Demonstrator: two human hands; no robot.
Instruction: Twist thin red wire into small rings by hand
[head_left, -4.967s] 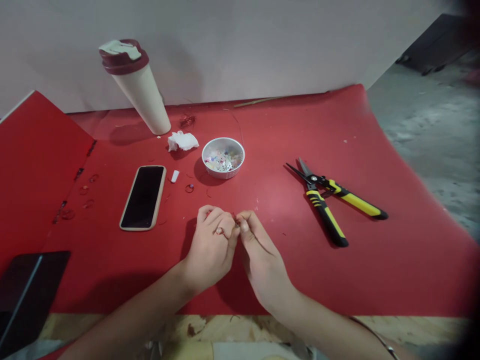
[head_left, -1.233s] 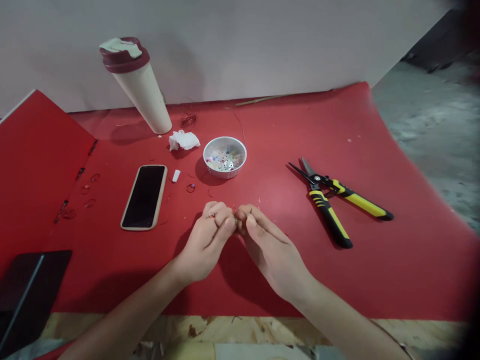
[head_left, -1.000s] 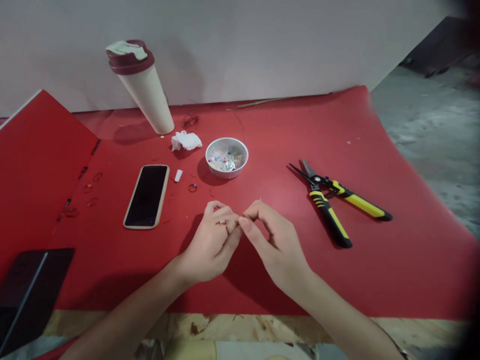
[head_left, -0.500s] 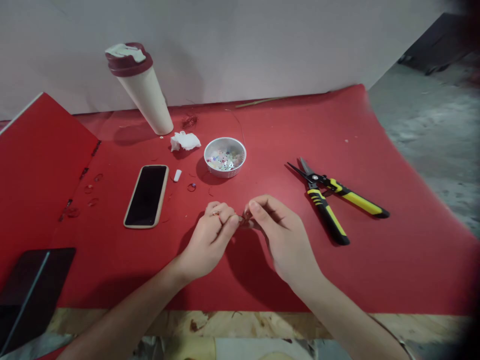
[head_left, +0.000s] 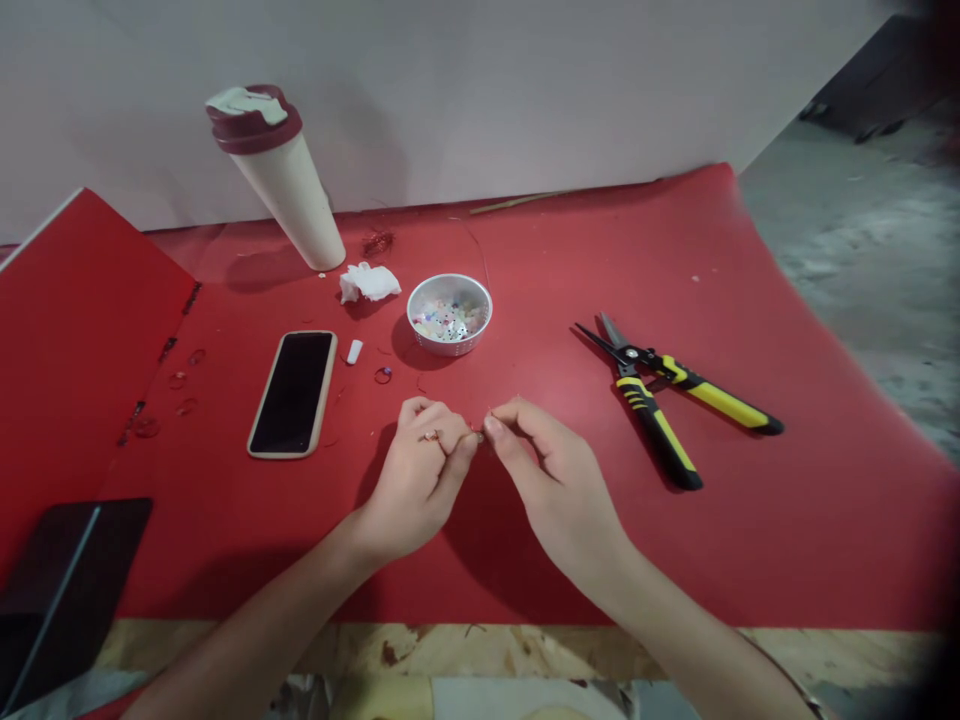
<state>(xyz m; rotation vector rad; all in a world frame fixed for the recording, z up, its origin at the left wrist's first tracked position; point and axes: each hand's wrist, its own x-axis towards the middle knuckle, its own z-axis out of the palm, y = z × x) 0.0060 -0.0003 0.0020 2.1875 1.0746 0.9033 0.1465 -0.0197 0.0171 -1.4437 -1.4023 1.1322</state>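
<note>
Red sheet under left hand, concrete floor (dusty), pale wall

"What lies on the sheet?"

"A bowl sits near the middle with beads in it. Just left of it is a crumpled tissue, and a tumbler stands behind that."

"And the phone?"

"Left of the bowl and nearer, lying flat. A small ring lies between them (a white scrap too, just beside the phone)."

"What's further left?"

"More rings, and a tablet in the near corner."

"The right side?"

"Tin snips, well apart from the bowl."

"The hands?"

"The left hand and right hand are between phone and snips, in front of the bowl."
</note>
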